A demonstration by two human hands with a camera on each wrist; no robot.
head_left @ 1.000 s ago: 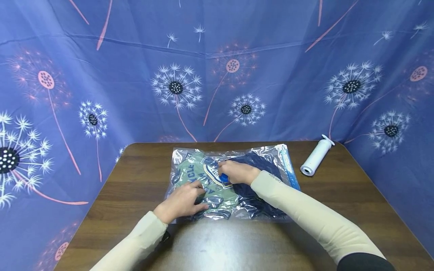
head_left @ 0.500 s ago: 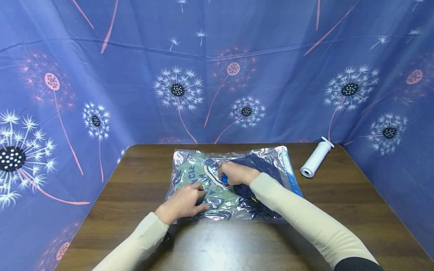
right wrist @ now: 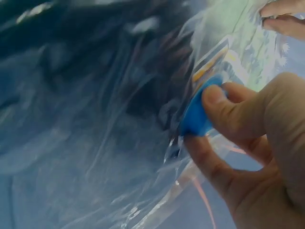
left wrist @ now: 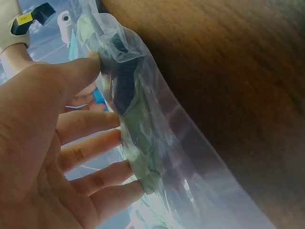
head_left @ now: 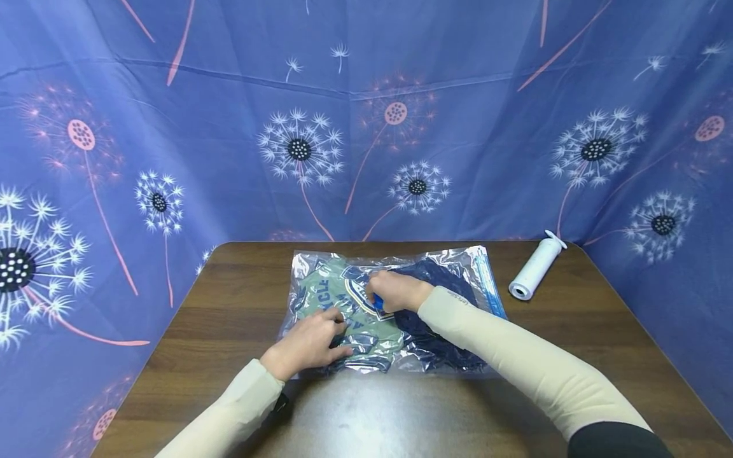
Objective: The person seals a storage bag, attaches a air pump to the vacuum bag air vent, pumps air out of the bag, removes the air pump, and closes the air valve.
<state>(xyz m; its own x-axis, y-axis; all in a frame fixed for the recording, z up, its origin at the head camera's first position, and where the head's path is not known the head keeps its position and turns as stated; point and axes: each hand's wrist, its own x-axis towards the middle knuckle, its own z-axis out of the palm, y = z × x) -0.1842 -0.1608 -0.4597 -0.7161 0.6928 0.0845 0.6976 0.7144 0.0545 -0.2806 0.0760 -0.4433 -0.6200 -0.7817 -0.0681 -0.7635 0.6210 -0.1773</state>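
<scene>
A clear vacuum storage bag (head_left: pixel 378 346) lies flat on the table, with a green printed garment (head_left: pixel 321 286) and a dark navy one (head_left: pixel 424 331) inside. On the bag's upper middle, my right hand (head_left: pixel 397 291) pinches the round blue valve cap (right wrist: pixel 198 112) between thumb and fingers; the cap stands at the bag's surface. My left hand (head_left: pixel 306 340) rests on the bag's near left part, its fingers spread and fingertips (left wrist: pixel 112 138) touching the plastic over the green garment. Nothing is gripped in it.
A white hand pump (head_left: pixel 535 267) lies on the brown wooden table (head_left: pixel 229 305), right of the bag. The bag's blue zip edge (head_left: pixel 491 286) faces it. A blue dandelion-patterned cloth (head_left: pixel 487 127) hangs behind and along both sides.
My right hand's fingers have shifted slightly around the blue valve cap, at the same spot on the bag. The left hand stays where it was.
</scene>
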